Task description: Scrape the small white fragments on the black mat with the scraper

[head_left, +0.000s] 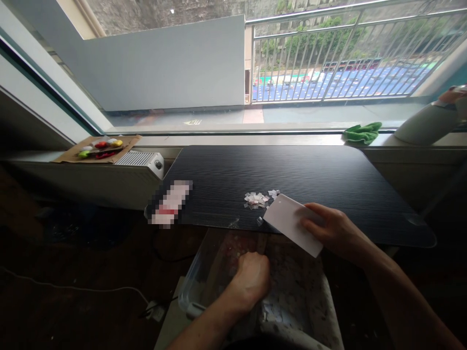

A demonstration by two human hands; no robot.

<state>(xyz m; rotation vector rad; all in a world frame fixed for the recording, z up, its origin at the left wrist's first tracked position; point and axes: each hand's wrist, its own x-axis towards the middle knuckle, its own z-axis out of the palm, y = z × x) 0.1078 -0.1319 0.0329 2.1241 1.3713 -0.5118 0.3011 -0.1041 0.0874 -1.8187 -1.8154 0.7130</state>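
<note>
My right hand [330, 228] grips a flat white rectangular card [288, 218] by its right end, thumb on top. The card is tilted over the near edge of a dark wood-grain tabletop [226, 170]. Just beyond its far corner lies a small pile of white scraps [255, 200], with a few loose ones around it. Below the table edge, my left hand [253, 274] is closed, its back toward me, above a clear plastic bin [186, 291]. Whatever its fingers hold, if anything, is hidden.
A blurred-out pinkish item [170, 204] lies at the table's left end. Beyond it are a white radiator [140, 160] and cardboard [127, 143] bearing colourful items. A green cloth [362, 132] and a spray bottle [425, 124] stand on the sill. A white cable [91, 288] crosses the floor.
</note>
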